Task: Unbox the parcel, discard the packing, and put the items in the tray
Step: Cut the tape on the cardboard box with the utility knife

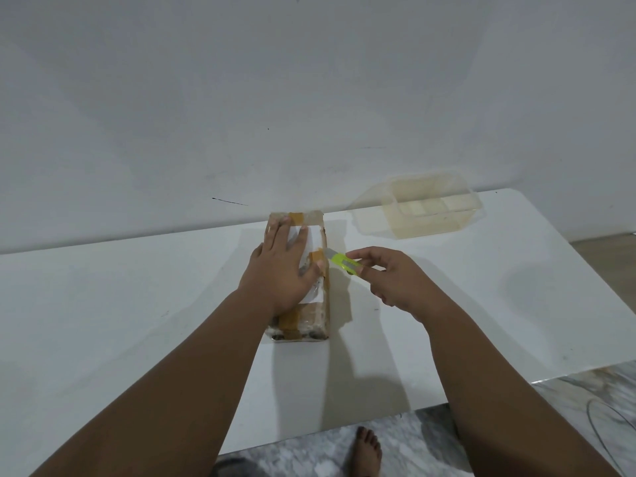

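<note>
Two-handed: pressing taped parcel (pixel 318 313) with left hand (pixel 278 270), fingers straight and spread; pinching green cutter (pixel 345 263) by parcel's edge with right hand (pixel 395 282)

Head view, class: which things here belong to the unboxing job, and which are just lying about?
Job: taped parcel under the left hand; green cutter in the right hand; clear tray at the table's far edge.
Lying about: cable on the floor.
</note>
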